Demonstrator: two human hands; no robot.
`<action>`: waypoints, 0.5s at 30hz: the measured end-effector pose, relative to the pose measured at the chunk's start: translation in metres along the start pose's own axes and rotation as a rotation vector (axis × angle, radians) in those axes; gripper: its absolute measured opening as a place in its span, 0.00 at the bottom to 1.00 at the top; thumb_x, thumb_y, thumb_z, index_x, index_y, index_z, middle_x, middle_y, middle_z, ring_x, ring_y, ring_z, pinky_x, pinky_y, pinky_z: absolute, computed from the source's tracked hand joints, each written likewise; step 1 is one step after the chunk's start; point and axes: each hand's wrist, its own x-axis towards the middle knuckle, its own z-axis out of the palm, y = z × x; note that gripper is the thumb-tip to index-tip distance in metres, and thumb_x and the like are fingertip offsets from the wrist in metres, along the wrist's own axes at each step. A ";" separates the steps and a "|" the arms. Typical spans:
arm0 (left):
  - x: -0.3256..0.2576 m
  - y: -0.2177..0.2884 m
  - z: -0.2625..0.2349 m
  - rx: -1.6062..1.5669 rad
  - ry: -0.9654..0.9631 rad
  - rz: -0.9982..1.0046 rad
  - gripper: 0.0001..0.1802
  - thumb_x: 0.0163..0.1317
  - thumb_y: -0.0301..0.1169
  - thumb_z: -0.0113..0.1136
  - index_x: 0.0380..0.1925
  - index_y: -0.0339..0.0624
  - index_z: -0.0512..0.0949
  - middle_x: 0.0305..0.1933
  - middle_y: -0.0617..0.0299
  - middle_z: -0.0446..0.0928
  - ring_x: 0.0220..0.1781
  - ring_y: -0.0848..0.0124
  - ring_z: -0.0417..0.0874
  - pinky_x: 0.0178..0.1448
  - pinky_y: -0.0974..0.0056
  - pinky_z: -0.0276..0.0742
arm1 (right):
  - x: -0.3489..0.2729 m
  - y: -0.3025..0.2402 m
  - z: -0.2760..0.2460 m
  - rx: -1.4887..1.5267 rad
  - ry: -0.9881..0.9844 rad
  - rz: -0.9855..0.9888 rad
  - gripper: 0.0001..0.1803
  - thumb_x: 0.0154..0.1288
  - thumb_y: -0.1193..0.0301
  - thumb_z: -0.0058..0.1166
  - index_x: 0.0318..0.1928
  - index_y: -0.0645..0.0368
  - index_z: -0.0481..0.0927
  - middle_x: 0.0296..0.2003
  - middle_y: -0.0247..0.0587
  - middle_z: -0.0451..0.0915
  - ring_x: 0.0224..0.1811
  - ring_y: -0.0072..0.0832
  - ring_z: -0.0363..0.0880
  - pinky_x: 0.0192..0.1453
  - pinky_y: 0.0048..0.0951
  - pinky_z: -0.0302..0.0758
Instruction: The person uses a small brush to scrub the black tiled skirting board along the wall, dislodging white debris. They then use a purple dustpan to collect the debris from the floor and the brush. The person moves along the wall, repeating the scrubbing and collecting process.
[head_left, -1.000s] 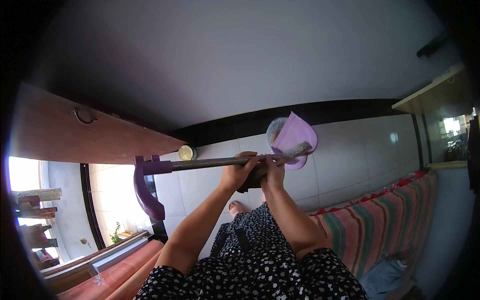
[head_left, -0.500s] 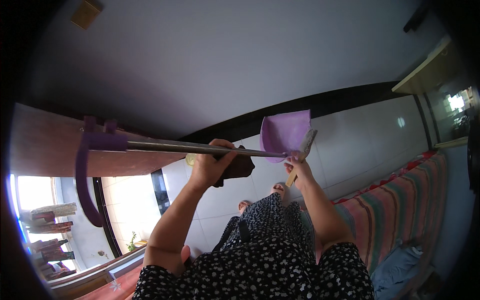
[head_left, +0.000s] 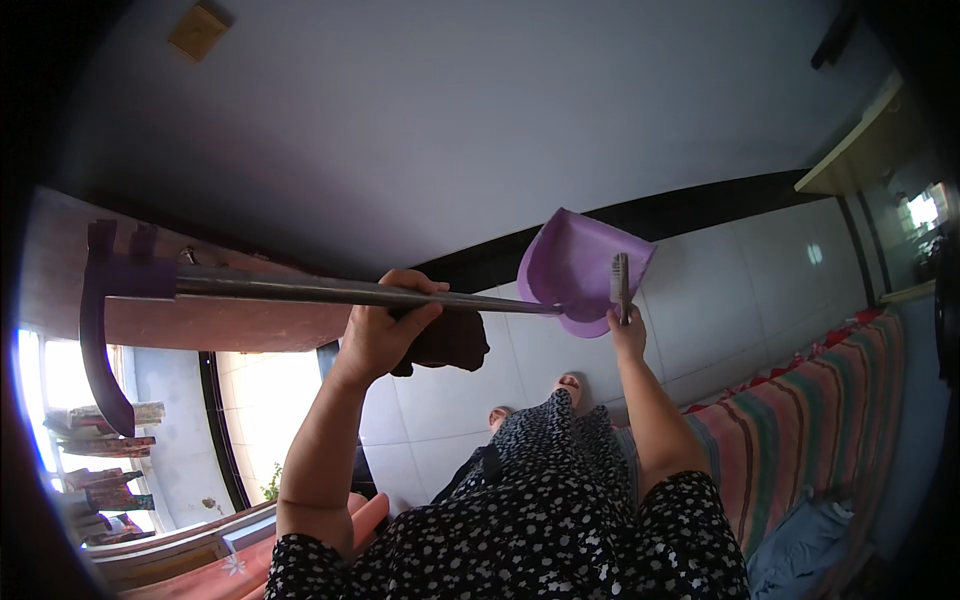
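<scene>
A purple long-handled dustpan (head_left: 582,262) is held off the floor, its pan near the wall. Its metal pole (head_left: 300,288) runs leftward to a purple end piece with a curved hook (head_left: 95,350). My left hand (head_left: 378,335) is closed round the pole's middle. A dark brown cloth (head_left: 455,343) hangs just beside that hand; whether the fingers also grip it is hidden. My right hand (head_left: 630,333) is closed on a small brush (head_left: 621,275), bristle end up, in front of the pan's right side.
A striped cover (head_left: 790,400) lies over a bed or couch on the right, with grey-blue cloth (head_left: 805,535) on it. A reddish door-like panel (head_left: 230,325) stands left. Pale tiles (head_left: 720,290) meet a black skirting (head_left: 690,212). My sandalled feet (head_left: 568,388) are below.
The pole and its hooked end have shifted left, and the pan has turned. My right hand has moved right, away from the pole, and the brush now points more upright.
</scene>
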 end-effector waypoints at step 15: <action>0.001 0.034 -0.009 -0.064 -0.010 0.040 0.17 0.55 0.27 0.64 0.44 0.39 0.72 0.40 0.56 0.81 0.44 0.67 0.81 0.48 0.63 0.77 | -0.029 0.007 -0.004 0.054 -0.125 -0.106 0.15 0.62 0.62 0.52 0.45 0.57 0.72 0.35 0.47 0.79 0.38 0.46 0.78 0.41 0.41 0.72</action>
